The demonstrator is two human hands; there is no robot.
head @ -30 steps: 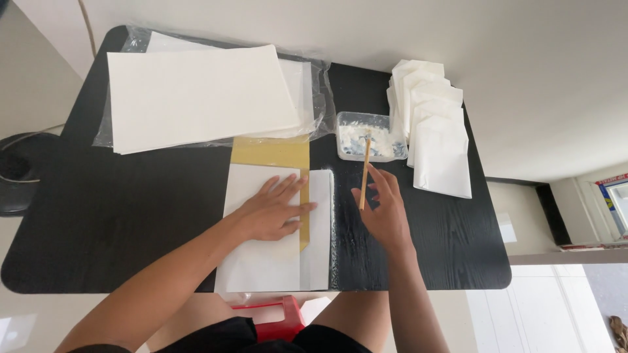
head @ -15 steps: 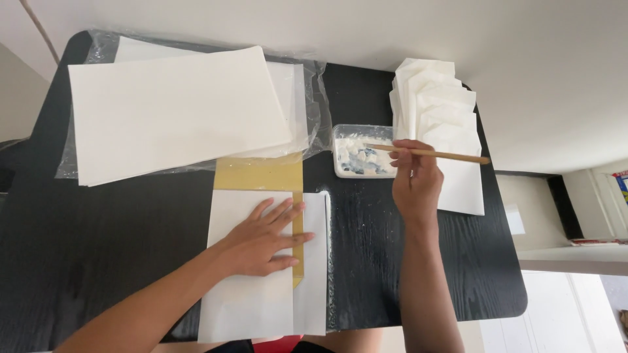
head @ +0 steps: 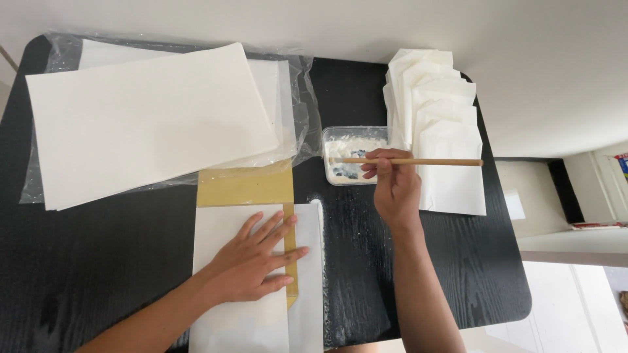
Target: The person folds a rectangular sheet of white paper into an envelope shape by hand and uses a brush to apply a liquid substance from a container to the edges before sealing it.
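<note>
Left hand (head: 258, 261), fingers spread, is pressing a half-folded sheet (head: 245, 281) lower centre; right hand (head: 392, 189), fingers clamped on a stick (head: 425, 161), is dipping into the paste tub (head: 353, 153). Finished bags (head: 441, 131) are stacking upper right; blank paper (head: 144, 117) is waiting upper left.

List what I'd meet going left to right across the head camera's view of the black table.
Large white sheets in clear plastic → left hand flat on folded white paper → small clear tray of white paste → right hand holding a wooden stick → stack of white envelopes.
</note>
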